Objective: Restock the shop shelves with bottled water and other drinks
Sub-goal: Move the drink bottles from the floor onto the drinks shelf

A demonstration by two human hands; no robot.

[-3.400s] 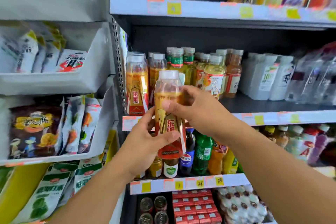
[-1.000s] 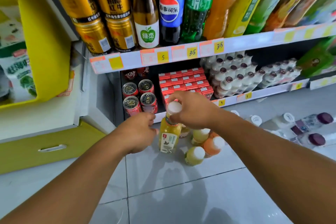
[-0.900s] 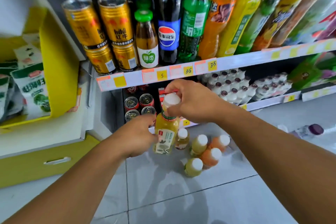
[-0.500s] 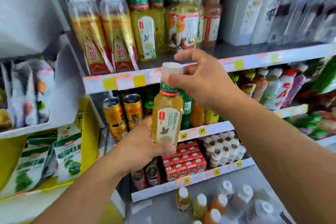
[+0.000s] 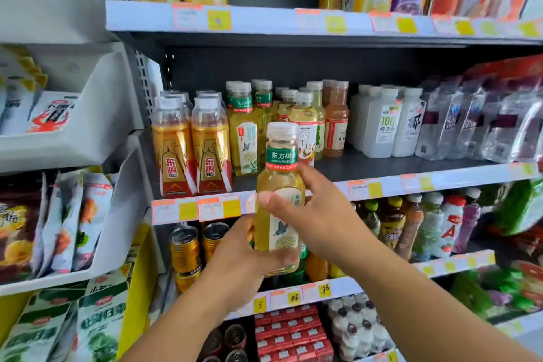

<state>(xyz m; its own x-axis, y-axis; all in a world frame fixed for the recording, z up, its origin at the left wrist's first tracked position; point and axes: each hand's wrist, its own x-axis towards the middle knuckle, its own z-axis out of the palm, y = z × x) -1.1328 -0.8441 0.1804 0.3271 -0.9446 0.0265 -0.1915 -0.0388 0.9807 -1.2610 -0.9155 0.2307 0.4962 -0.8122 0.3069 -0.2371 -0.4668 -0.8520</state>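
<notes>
The grey metal shelving unit with white price-strip edges (image 5: 293,20) fills the view, where a second ago the floor and the lowest shelves did; the viewpoint has risen, and the bottle has come up from the cluster on the floor tiles to the middle shelf (image 5: 396,166). Judgement: the pick-up is complete and placement is the step in hand. On that shelf stand two gold-and-red labelled energy drink bottles (image 5: 191,156) at the left and, just beside them, a row of matching yellow tea bottles with green neck bands (image 5: 244,132); the slot in front of that row looks the likely destination. The clear plastic bottle of pale yellow tea with a white cap and green neck band (image 5: 279,185) is held upright, in front of the shelf edge and not yet on it. The right hand (image 5: 311,214) wraps its middle, thumb across the label. The left hand (image 5: 246,261) curls round its base from below.
</notes>
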